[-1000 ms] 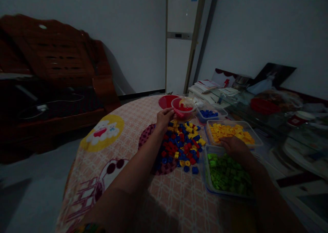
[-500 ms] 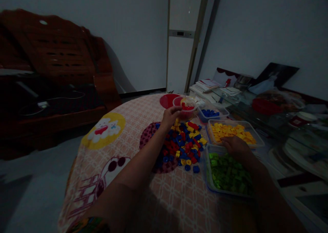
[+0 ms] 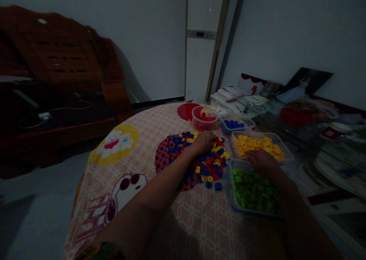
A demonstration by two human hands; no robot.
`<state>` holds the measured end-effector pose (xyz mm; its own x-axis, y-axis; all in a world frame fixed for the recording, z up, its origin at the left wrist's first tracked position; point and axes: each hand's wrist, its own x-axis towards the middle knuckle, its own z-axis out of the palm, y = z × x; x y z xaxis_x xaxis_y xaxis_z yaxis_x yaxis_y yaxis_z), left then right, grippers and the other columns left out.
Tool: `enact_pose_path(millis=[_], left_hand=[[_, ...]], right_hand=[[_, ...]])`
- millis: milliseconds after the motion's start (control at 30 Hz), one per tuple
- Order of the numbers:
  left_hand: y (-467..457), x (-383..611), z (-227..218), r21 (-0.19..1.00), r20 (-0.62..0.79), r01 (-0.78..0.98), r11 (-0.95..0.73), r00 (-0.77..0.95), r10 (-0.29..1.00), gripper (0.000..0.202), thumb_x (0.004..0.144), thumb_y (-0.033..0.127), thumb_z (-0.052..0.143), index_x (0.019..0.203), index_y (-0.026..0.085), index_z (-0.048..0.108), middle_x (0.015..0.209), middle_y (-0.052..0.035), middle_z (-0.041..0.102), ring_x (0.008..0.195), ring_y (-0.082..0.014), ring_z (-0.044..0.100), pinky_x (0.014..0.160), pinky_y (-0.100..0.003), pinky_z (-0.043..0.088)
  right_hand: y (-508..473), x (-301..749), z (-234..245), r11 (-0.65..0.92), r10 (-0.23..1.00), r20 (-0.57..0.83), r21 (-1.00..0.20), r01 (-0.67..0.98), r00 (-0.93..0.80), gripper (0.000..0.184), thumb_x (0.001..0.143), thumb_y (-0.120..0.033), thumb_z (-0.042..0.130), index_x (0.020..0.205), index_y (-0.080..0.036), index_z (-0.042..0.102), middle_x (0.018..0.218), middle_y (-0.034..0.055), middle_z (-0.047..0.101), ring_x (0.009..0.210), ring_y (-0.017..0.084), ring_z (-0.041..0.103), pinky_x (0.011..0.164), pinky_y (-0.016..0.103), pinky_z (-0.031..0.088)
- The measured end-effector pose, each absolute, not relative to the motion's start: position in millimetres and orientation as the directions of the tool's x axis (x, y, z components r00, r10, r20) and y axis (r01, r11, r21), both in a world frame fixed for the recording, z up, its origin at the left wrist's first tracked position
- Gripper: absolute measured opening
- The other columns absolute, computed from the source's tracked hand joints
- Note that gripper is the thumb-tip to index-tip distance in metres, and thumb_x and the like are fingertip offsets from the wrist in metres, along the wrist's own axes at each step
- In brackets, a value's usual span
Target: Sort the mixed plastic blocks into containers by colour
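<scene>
My left hand (image 3: 203,142) is on the far part of a loose pile of red, blue and yellow toy bricks (image 3: 210,162). Its fingers bend down among the bricks, and the tips are hidden. At the near rim of a clear box of yellow bricks (image 3: 261,143), my right hand (image 3: 259,160) has its fingers drawn together; whatever they hold is too dark to make out. Below that hand lies a clear box of green bricks (image 3: 254,191). Beyond the pile stands a round clear tub (image 3: 204,124) with red and pale pieces, beside a box of blue bricks (image 3: 234,124).
A patterned cloth covers the round table (image 3: 160,124). A red disc (image 3: 187,110) lies near its far edge. To the right, a glass-topped table holds papers (image 3: 228,93), a cup (image 3: 336,130) and a red bowl (image 3: 296,116). A wooden bench (image 3: 65,69) stands at left.
My left hand has come down from beside the round tub onto the brick pile, moving nearer and to the right. My right hand stays at the yellow box's rim.
</scene>
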<state>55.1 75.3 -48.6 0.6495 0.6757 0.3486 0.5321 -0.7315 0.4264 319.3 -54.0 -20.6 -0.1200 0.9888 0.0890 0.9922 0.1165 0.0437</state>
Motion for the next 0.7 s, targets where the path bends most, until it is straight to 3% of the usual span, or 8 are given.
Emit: enact_pose_path(millis=[133, 267, 367, 467, 567, 700], left_hand=[[69.5, 51.0, -36.2, 0.458, 0.376, 0.546, -0.701, 0.596, 0.71, 0.025, 0.082, 0.012, 0.064, 0.103, 0.016, 0.077, 0.103, -0.0126, 0.073, 0.105, -0.0271, 0.066, 0.099, -0.04, 0.051], [74.6, 41.5, -26.2, 0.672, 0.455, 0.478, -0.565, 0.336, 0.825, 0.019, 0.08, 0.016, 0.069, 0.097, 0.017, 0.077, 0.099, -0.0084, 0.075, 0.093, -0.023, 0.068, 0.092, -0.037, 0.054], [86.6, 29.9, -25.2, 0.869, 0.412, 0.258, -0.422, 0.094, 0.906, 0.017, 0.077, 0.022, 0.073, 0.092, 0.015, 0.075, 0.088, -0.0053, 0.075, 0.083, -0.0205, 0.069, 0.083, -0.034, 0.056], [97.4, 19.6, -28.0, 0.946, 0.323, -0.039, -0.322, 0.032, 0.946, 0.023, 0.077, 0.027, 0.072, 0.096, 0.013, 0.074, 0.084, -0.0054, 0.076, 0.08, -0.0194, 0.071, 0.082, -0.033, 0.057], [102.6, 14.4, -28.7, 0.944, 0.285, -0.197, -0.266, 0.073, 0.956, 0.034, 0.077, 0.024, 0.07, 0.108, 0.011, 0.073, 0.1, -0.0101, 0.077, 0.092, -0.0214, 0.072, 0.091, -0.037, 0.057], [105.0, 8.7, -23.1, 0.928, 0.327, -0.222, -0.298, 0.11, 0.939, 0.047, 0.079, 0.023, 0.07, 0.125, 0.013, 0.067, 0.128, -0.0153, 0.07, 0.113, -0.026, 0.069, 0.101, -0.044, 0.054]], right_hand=[[-53.7, 317.6, -17.5, 0.115, 0.991, 0.059, 0.029, 0.993, -0.116, 0.039, 0.101, -0.025, 0.038, 0.107, -0.021, 0.077, 0.113, 0.0126, 0.076, 0.101, 0.027, 0.067, 0.087, 0.037, 0.049], [-53.8, 315.4, -13.2, 0.099, 0.995, 0.029, 0.018, 0.995, -0.099, 0.039, 0.101, -0.025, 0.038, 0.106, -0.019, 0.077, 0.113, 0.013, 0.076, 0.101, 0.027, 0.068, 0.088, 0.037, 0.049], [-54.1, 314.7, -12.1, 0.106, 0.994, 0.025, 0.026, 0.994, -0.107, 0.04, 0.102, -0.026, 0.037, 0.102, -0.02, 0.077, 0.112, 0.0123, 0.077, 0.101, 0.027, 0.068, 0.088, 0.037, 0.049], [-54.2, 314.6, -12.8, 0.106, 0.994, 0.021, 0.028, 0.994, -0.106, 0.04, 0.101, -0.026, 0.037, 0.099, -0.02, 0.077, 0.111, 0.013, 0.076, 0.1, 0.028, 0.068, 0.087, 0.038, 0.049], [-54.6, 314.4, -13.8, 0.106, 0.994, 0.038, 0.022, 0.994, -0.106, 0.04, 0.101, -0.025, 0.038, 0.102, -0.02, 0.077, 0.114, 0.0143, 0.076, 0.101, 0.028, 0.068, 0.088, 0.038, 0.049], [-55.5, 313.3, -13.0, 0.104, 0.993, 0.05, 0.027, 0.994, -0.105, 0.04, 0.101, -0.025, 0.038, 0.103, -0.02, 0.077, 0.112, 0.0139, 0.076, 0.1, 0.027, 0.069, 0.088, 0.038, 0.049]])
